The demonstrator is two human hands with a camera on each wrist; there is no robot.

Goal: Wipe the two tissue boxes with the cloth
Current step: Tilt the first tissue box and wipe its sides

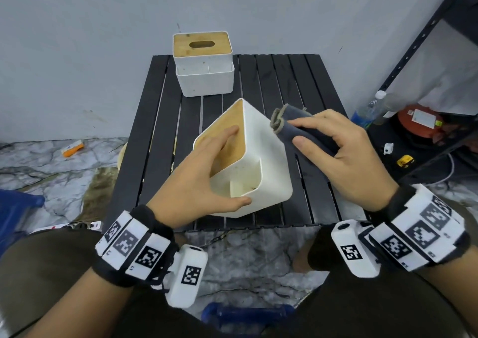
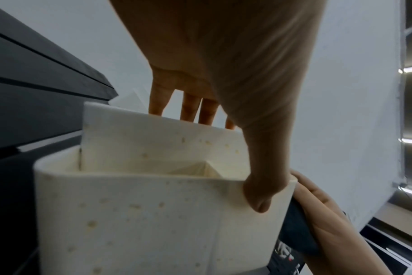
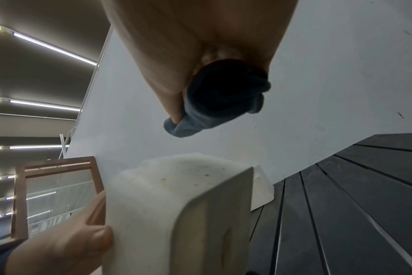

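A white tissue box (image 1: 263,151) with a wooden lid is tilted on the black slatted table (image 1: 297,79). My left hand (image 1: 207,172) grips it, fingers on the lid and thumb on the near white side (image 2: 261,197). My right hand (image 1: 346,146) holds a folded dark grey cloth (image 1: 297,125) against the box's upper right face; the cloth (image 3: 214,104) is bunched in the palm. The box (image 3: 172,204) shows small yellowish specks. A second white tissue box (image 1: 204,63) with a slotted wooden lid stands upright at the table's far edge.
A grey wall rises behind the table. At the right stands a black metal shelf (image 1: 419,40) with a plastic bottle (image 1: 370,110) and a red-orange device (image 1: 419,123) beside it. The marble floor holds an orange item (image 1: 73,148) on the left.
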